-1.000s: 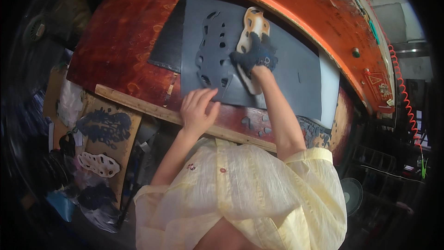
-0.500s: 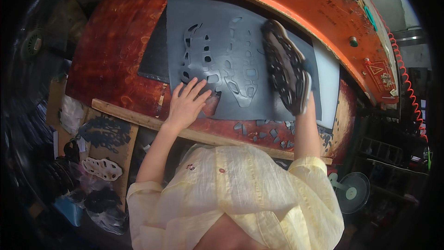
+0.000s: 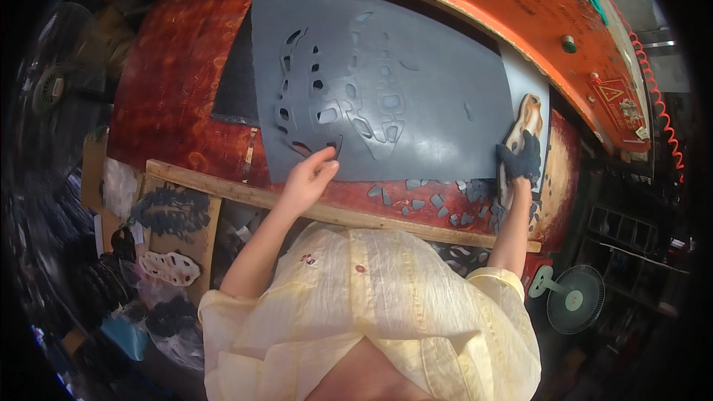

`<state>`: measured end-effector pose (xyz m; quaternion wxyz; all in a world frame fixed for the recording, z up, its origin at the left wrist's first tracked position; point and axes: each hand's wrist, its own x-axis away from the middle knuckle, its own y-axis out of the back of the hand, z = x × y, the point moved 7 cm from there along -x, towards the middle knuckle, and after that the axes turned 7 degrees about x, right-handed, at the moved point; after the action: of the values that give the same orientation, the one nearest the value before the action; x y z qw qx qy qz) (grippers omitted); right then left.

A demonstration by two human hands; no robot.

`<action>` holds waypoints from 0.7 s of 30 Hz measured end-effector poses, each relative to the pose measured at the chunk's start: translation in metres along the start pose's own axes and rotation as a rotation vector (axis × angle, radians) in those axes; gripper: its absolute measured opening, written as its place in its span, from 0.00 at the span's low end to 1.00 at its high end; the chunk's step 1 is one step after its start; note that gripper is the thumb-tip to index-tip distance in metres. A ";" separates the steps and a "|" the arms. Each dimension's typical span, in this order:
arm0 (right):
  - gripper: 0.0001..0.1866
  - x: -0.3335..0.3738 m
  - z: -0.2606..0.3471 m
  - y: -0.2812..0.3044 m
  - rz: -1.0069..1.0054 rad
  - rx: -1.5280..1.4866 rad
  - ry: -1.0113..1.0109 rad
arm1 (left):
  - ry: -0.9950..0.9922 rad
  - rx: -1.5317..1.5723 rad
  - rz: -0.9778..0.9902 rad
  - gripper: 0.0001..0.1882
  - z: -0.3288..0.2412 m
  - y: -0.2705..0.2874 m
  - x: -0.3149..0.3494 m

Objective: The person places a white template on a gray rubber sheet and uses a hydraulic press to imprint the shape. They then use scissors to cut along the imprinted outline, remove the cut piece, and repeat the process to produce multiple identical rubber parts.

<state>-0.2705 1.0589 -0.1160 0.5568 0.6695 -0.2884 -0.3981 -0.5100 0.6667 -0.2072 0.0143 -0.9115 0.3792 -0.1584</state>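
Left hand (image 3: 306, 180) bare, fingers bent, index finger and thumb narrowly apart at the lower end of a sole-shaped cut pattern (image 3: 318, 108) in a smooth, matte dark grey sheet (image 3: 445, 96); cannot tell if it pinches anything. Right hand (image 3: 521, 160) in a dark fabric glove, holding a long sole-shaped frame (image 3: 529, 113), thumb to the left, the other fingers over the frame. Frame is tan and whitish, rounded at its far end, at the sheet's right edge, partly over a flat white board (image 3: 521, 74). Left pattern has rounded and squarish holes, some showing dark; second pattern (image 3: 377, 96) just beside it is a set of rounded, angular outlines, most pieces looking grey like the sheet. Two short curved marks further right on the sheet. Sheet lies on a glossy, scuffed red-brown table (image 3: 171, 67), over a black sheet (image 3: 236, 85) that shows at left. Small angular grey scraps (image 3: 437, 200) scattered along the near side, up to a pale wooden strip (image 3: 230, 182). Orange, scratched beam (image 3: 475, 4) curves across the far side. Lower left: a lacy dark offcut (image 3: 172, 209) and a pale holed sole shape (image 3: 169, 268) on brown board. Right: round fan (image 3: 587, 301), coiled red hose (image 3: 658, 96). Shirt (image 3: 371, 275) is thin, crinkled pale yellow cloth.
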 end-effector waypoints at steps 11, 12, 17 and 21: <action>0.43 0.073 0.267 0.028 0.131 -0.320 1.057 | 0.043 -0.415 0.116 0.23 -0.015 -0.009 -0.025; 0.40 0.068 0.279 0.021 0.138 -0.298 1.015 | 0.045 -0.514 0.106 0.23 -0.018 -0.010 -0.022; 0.34 0.057 0.287 0.021 0.167 -0.374 1.093 | -0.004 -0.689 0.018 0.22 -0.031 -0.016 -0.002; 0.37 0.067 0.274 0.028 0.130 -0.304 1.235 | -0.143 -0.813 -0.102 0.22 -0.032 -0.018 0.020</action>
<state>-0.4684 0.8556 -0.1200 0.7323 0.6702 0.1056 0.0593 -0.4943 0.6686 -0.1689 -0.3286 -0.8692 0.3633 0.0676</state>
